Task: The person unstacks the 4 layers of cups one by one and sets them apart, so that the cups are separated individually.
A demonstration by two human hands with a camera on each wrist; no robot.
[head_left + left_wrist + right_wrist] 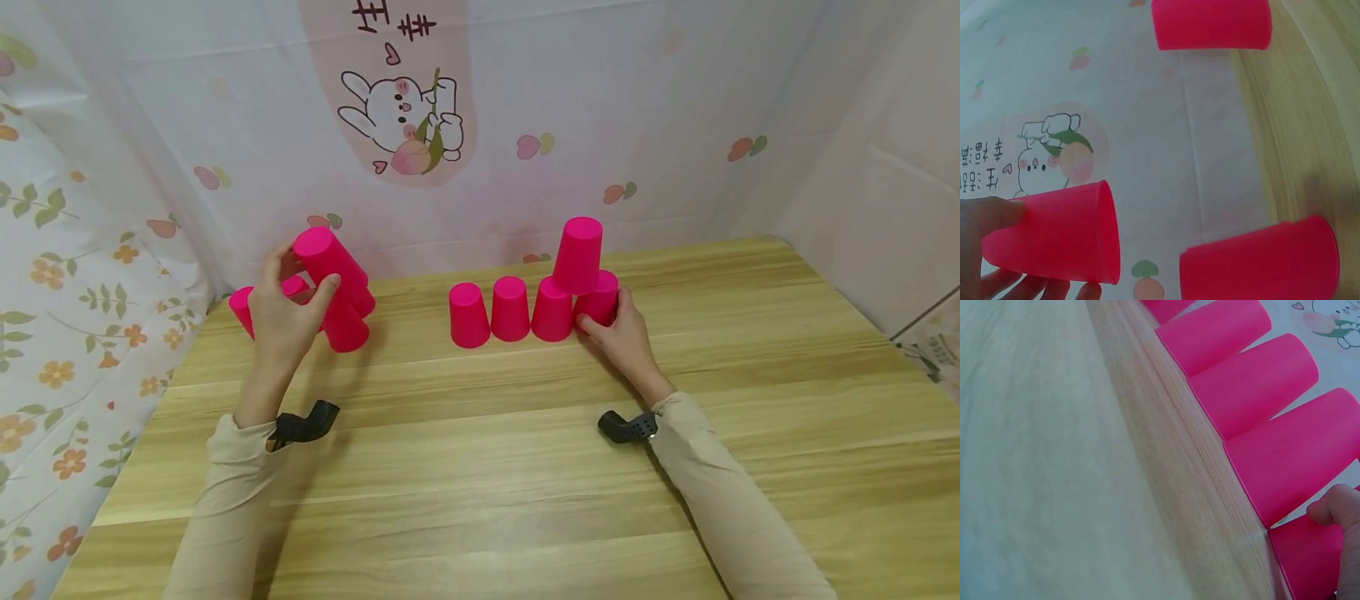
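Observation:
My left hand (285, 317) grips an upside-down pink cup (324, 254) between thumb and fingers, above the table at the left. In the left wrist view that cup (1060, 234) has its wide rim away from the palm. Just below it in the head view stands another pink cup (347, 327). To the right, several upside-down cups form a row. One more cup (579, 257) sits on top of the row's two rightmost cups. My right hand (624, 337) holds the row's end cup (597, 298), its thumb on the near side.
Further pink cups (240, 308) are beside and behind my left hand, partly hidden by it. A white curtain (570, 100) with a rabbit print hangs behind the wooden table (465, 483). A floral curtain (82, 292) borders the left side.

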